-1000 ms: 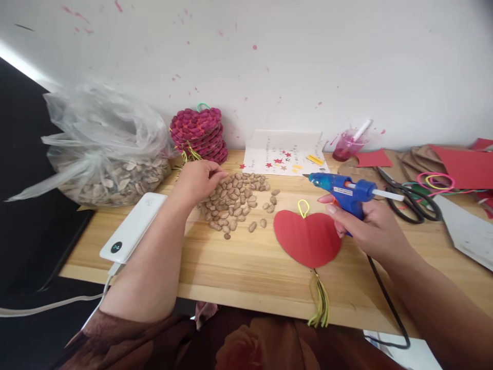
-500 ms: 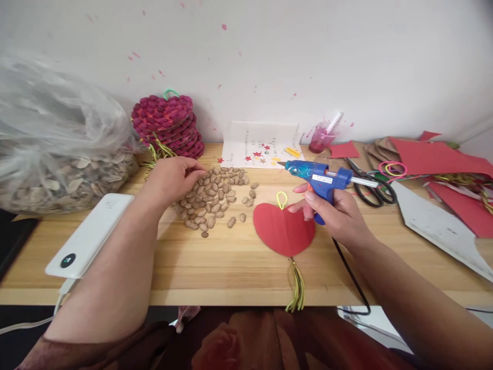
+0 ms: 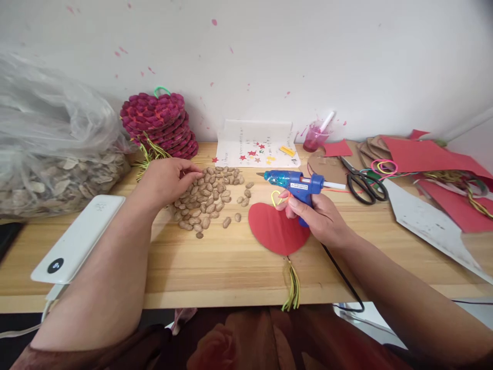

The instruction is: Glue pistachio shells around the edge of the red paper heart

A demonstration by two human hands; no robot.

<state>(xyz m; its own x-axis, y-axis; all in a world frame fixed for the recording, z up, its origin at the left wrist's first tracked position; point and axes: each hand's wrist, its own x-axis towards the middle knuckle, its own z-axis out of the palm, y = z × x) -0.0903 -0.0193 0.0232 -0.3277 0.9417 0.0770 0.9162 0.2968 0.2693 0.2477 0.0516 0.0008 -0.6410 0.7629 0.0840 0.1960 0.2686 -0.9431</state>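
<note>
My right hand (image 3: 327, 216) grips a blue hot glue gun (image 3: 302, 191) by its handle, its nozzle pointing left. A white glue stick juts from its back end. Below it lies a red heart-shaped card (image 3: 275, 231) with a yellow loop at its top and a yellow-green tassel (image 3: 291, 288) at its tip. The hand and gun cover the heart's upper right. My left hand (image 3: 167, 180) rests at the left edge of a pile of brown speckled oval shells (image 3: 210, 198). Its thumb and forefinger are pinched together; whatever is between them is too small to make out.
A plastic bag of shells (image 3: 77, 185) and a white power bank (image 3: 80, 236) are at left. Magenta shell-covered pieces (image 3: 154, 115) are stacked by the wall. Behind are a paper with stars (image 3: 239, 136) and a pink cup (image 3: 316, 136). Black scissors (image 3: 364, 187) and red card (image 3: 435, 159) lie right.
My right hand has brought the glue gun lower and to the left, over the heart's top. My left hand stays at the shell pile. The whole view has shifted slightly.
</note>
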